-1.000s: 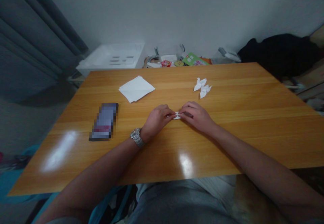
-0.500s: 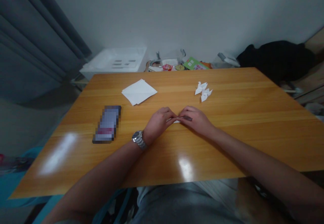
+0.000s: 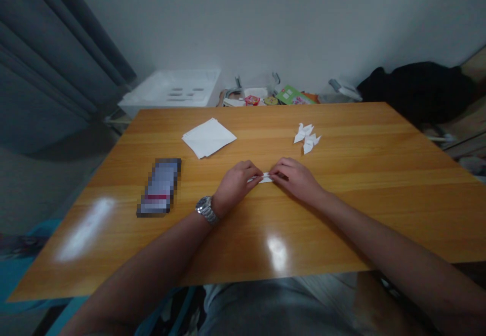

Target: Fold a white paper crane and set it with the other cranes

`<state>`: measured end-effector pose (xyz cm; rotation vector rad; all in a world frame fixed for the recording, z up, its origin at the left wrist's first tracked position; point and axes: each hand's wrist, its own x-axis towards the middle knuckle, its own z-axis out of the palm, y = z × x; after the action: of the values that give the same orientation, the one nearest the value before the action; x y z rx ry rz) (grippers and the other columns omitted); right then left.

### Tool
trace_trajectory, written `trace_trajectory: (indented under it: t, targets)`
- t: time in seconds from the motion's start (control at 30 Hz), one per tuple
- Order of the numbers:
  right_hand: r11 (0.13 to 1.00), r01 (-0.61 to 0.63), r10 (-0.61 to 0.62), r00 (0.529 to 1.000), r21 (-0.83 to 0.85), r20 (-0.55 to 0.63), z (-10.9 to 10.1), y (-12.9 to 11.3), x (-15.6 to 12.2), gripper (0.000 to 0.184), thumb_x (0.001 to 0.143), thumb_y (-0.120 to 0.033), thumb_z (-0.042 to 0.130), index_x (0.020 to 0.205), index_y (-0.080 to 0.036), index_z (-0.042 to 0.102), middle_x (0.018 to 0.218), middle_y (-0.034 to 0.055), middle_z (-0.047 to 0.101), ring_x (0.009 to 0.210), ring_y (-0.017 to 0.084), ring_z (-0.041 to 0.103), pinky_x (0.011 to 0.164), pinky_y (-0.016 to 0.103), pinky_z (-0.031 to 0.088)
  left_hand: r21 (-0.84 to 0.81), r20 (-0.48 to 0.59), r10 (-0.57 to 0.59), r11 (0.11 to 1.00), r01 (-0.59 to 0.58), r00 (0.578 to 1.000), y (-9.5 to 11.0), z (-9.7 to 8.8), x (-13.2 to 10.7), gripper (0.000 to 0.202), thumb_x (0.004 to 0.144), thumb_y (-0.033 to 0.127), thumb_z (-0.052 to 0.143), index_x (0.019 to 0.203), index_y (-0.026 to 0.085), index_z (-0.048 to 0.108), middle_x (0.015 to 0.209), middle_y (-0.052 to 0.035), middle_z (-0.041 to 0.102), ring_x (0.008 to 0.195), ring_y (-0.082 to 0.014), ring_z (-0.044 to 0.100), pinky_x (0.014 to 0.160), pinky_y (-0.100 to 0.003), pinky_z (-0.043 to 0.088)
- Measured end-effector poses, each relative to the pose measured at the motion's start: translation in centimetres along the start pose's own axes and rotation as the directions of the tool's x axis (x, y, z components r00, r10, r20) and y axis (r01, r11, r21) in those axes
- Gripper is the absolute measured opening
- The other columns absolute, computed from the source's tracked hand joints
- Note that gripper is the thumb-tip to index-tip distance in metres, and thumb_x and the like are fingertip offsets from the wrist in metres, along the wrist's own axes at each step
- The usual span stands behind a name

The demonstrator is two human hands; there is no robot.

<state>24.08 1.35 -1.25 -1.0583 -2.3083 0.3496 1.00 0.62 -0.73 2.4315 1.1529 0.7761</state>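
Head: fingers (image 3: 254,168) tight on folded paper (image 3: 266,179)

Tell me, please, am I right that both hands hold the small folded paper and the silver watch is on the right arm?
Not quite: in the head view the silver watch is on the left arm, not the right. The left hand and the right hand do both hold the small folded paper.

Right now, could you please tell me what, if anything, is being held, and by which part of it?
A small folded white paper: the left hand pinches it near its left end, the right hand near its right end.
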Motion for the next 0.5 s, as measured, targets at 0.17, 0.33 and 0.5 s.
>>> trace_trajectory:
  t: [0.17,0.33,0.5]
  targets:
    - [0.999,-0.026,0.025,0.999,0.028,0.038,-0.3,0.1,-0.1,0.010,0.095,-0.025,0.064,0.091,-0.021,0.072,0.092,0.0068,0.067,0.087,0.022,0.062,0.077,0.037,0.048,0.056,0.016,-0.044,0.997,0.043,0.999,0.1,0.0,0.0,0.014,0.098,0.026,0.061,0.095,0.019,0.072,0.094,-0.0056,0.065,0.088,-0.0197,0.062,0.080,-0.032,0.049]
    - [0.998,-0.063,0.062,0.997,0.023,0.049,-1.1,0.1,-0.2,0.008,0.094,-0.021,0.066,0.088,-0.021,0.071,0.091,0.0073,0.068,0.087,0.022,0.062,0.077,0.037,0.049,0.052,0.026,-0.055,0.997,0.053,0.998,-0.1,-0.1,0.0,0.015,0.098,0.027,0.060,0.094,0.020,0.073,0.093,-0.0052,0.065,0.087,-0.0191,0.062,0.081,-0.032,0.049]
    - [0.996,-0.077,0.075,0.996,0.037,0.053,-1.1,0.2,-0.3,0.008,0.093,-0.019,0.066,0.087,-0.019,0.070,0.089,0.0072,0.069,0.086,0.022,0.062,0.076,0.036,0.048,0.025,0.017,-0.086,0.996,0.085,0.996,-0.1,-0.1,0.0,0.013,0.097,0.027,0.062,0.093,0.020,0.072,0.092,-0.0046,0.065,0.085,-0.0181,0.062,0.078,-0.031,0.049]
